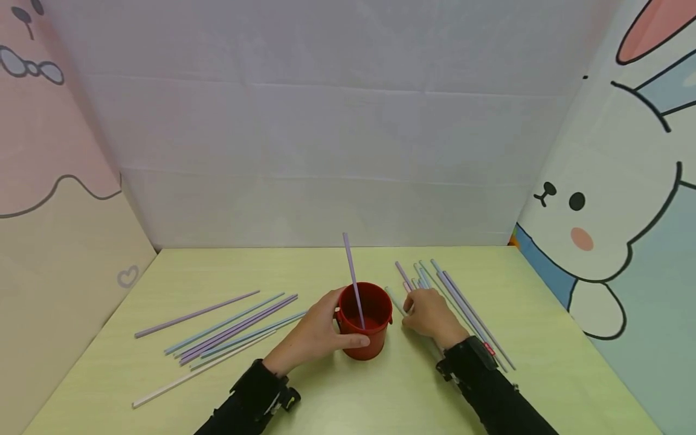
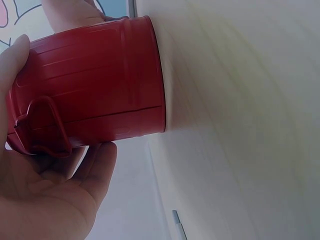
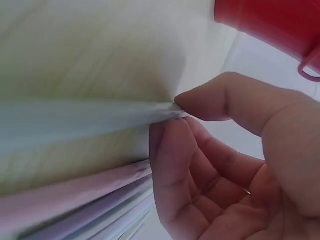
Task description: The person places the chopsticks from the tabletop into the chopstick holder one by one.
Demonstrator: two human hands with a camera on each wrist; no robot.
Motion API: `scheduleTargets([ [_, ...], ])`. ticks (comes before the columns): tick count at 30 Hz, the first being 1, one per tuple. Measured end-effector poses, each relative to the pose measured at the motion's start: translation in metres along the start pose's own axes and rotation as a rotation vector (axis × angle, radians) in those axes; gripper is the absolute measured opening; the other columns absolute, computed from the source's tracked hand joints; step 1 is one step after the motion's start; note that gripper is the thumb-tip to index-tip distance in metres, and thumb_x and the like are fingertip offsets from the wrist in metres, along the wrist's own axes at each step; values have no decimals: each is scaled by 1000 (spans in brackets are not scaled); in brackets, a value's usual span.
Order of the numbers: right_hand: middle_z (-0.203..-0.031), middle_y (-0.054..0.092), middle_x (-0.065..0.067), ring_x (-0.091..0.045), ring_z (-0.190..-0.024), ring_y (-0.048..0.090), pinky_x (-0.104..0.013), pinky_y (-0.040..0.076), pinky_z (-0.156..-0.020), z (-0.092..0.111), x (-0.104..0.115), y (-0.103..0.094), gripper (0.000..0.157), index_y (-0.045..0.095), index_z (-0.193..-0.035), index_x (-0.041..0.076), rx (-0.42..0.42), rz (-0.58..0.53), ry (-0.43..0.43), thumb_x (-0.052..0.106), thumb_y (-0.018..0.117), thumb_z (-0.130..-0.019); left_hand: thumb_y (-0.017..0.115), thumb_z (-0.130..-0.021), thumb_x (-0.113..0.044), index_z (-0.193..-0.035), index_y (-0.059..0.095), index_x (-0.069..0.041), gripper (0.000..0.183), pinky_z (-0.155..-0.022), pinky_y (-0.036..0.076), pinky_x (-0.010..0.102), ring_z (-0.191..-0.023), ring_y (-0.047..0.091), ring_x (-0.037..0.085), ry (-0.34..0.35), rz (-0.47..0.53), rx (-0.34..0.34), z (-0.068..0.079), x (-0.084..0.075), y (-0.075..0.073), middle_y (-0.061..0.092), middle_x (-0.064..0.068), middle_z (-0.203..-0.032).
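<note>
My left hand (image 1: 318, 333) grips a small red bucket (image 1: 374, 344), thumb across its front and fingers round the far side. The bucket stands upright on the table; one purple straw (image 1: 353, 273) leans inside it. To the right of the bucket, my right hand (image 1: 432, 315) pinches a pale blue-green straw (image 3: 95, 122) between thumb and forefinger, as the right wrist view shows. Beside that hand lie a pink straw (image 3: 80, 195) and several purple and blue straws (image 1: 462, 296). A folded red wire handle (image 2: 45, 122) shows on the bucket's side in the left wrist view.
On the left of the pale yellow table (image 1: 348, 405) several purple, blue and white straws (image 1: 239, 329) lie slanted. A white cloth wall (image 1: 326, 133) rises behind the table. Printed cartoon panels (image 1: 614, 241) stand at both sides.
</note>
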State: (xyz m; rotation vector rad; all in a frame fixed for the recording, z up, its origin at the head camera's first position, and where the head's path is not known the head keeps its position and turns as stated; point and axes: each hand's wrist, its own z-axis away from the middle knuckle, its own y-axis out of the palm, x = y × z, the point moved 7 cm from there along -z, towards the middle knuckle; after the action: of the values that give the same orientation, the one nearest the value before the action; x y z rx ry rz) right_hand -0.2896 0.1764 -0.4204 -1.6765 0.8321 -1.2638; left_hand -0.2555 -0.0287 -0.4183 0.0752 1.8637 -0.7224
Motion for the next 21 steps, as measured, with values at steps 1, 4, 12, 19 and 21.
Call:
scheduleTargets([
  [1,-69,58,1,-14,-63,51,-31,47,-56,0,0,-1,16,65,-79,7,1,-9,-1,7,76,-68,84,-71,-41,-137,41,-31,79,-85,51,34,-116,46,9,2,2,-1,0,0,0,49,-12,-130],
  [4,-67,56,2,-12,-60,50,-29,46,-53,-1,-2,-5,14,65,-82,7,-4,-40,-7,8,74,-70,84,-71,-40,-137,41,-30,79,-85,51,35,-116,46,10,9,9,0,0,1,0,49,-11,-130],
  [12,-68,56,3,-11,-58,49,-29,45,-55,1,13,-37,12,64,-88,9,-50,-127,-96,10,69,-78,83,-72,-39,-137,42,-29,78,-87,50,37,-116,46,10,22,14,1,-1,-1,1,50,-10,-130],
  [19,-73,59,2,-14,-66,54,-32,49,-60,7,33,-73,12,64,-93,10,-121,-197,-122,10,65,-82,83,-75,-28,-137,43,-19,75,-88,49,42,-117,46,18,32,61,2,3,-21,-2,51,-1,-131],
  [21,-74,60,2,-14,-68,55,-32,50,-62,7,37,-82,12,64,-95,11,-154,-213,-125,10,66,-82,83,-75,-24,-137,43,-16,74,-89,49,43,-117,46,21,35,73,5,4,-28,-3,51,3,-131],
])
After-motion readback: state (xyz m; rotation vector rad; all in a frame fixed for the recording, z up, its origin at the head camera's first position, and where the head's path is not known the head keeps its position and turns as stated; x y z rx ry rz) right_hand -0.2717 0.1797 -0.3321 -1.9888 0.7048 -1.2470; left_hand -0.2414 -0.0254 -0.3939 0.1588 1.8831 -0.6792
